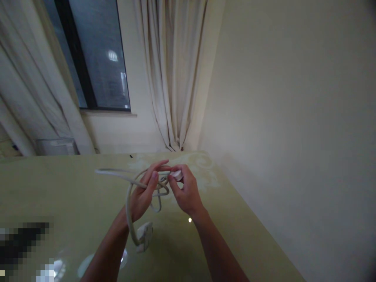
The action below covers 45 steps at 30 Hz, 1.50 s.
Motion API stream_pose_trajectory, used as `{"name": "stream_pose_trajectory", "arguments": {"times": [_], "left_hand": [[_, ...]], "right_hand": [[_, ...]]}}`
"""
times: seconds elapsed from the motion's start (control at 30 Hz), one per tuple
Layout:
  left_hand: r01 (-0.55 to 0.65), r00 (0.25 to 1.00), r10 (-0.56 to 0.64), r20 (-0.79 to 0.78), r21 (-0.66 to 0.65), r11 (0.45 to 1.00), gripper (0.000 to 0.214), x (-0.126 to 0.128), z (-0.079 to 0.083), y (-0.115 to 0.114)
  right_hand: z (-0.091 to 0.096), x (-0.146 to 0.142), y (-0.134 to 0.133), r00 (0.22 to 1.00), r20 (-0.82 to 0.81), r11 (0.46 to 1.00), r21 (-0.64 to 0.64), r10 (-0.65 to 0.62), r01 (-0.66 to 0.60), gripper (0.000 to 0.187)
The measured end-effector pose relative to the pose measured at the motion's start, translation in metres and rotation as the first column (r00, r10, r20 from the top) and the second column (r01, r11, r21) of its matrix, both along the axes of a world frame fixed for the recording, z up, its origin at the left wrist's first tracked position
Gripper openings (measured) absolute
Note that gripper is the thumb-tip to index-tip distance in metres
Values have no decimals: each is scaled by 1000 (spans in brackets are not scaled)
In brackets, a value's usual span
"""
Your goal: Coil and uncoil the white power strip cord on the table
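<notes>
Toward eight o'clock of the view, over the glossy pale-green desk [235, 243], a loop of round off-white cable [128, 203] juts past the left hand [143, 197], whose grip closes loosely around its coils. Below, at seven, is a blocky white plastic plug [146, 237], held by neither hand; its weight could drag them loose. At six, the right hand [188, 192] pinches a small white plastic end piece [177, 175], which could slip if that grip slackens.

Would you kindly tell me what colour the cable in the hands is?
The cable is plain greyish white, seen best in the head view.
</notes>
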<state>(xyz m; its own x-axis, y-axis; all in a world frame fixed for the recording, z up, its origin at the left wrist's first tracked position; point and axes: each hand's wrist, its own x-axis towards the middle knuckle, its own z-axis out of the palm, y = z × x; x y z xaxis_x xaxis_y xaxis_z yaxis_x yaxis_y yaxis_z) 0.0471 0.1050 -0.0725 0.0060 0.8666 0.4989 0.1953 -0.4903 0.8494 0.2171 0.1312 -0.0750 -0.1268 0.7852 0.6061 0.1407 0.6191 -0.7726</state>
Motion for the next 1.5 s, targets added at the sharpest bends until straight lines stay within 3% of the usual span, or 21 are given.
{"name": "stream_pose_trajectory", "arguments": {"times": [0.1,0.2,0.37,0.5,0.6,0.8,0.87,1.0,1.1,1.27,1.4,1.5], "left_hand": [[44,998,-46,44,40,998,49,3,0,-2],[107,993,-109,51,37,994,47,5,0,-3],[53,985,-33,-169,119,992,46,11,5,-8],[3,963,56,-265,217,976,46,17,4,-8],[22,956,42,-290,214,976,45,20,1,-4],[-137,958,189,-215,236,962,38,17,1,3],[-155,965,193,-175,209,965,34,13,3,2],[-58,997,62,-36,88,994,28,4,6,-4],[44,997,-51,66,98,994,24,1,8,-8],[223,970,-233,75,124,967,17,-1,15,-11],[453,890,-455,-8,96,886,23,-5,8,-5],[448,893,-447,48,-19,894,34,-7,-5,3]], "right_hand": [[2,1,-1,1000,23,999,42,-12,11,17],[1,2,-1,1000,6,999,52,-2,2,34],[-3,4,3,994,-89,998,-19,-61,60,41],[-5,7,8,994,-87,998,19,69,-68,28],[-6,9,9,988,-46,988,-45,148,-150,27],[-6,4,7,930,-206,922,-182,304,-341,52],[-7,4,10,931,-229,929,-174,284,-326,60],[-12,10,22,929,-281,904,-283,242,-321,39],[-11,13,25,923,-267,868,-342,278,-361,37],[-1,6,12,952,-279,951,-241,123,-193,37],[0,-1,3,913,-407,961,-241,26,-135,40],[-4,-3,2,893,-451,971,-213,3,-111,38]]}}
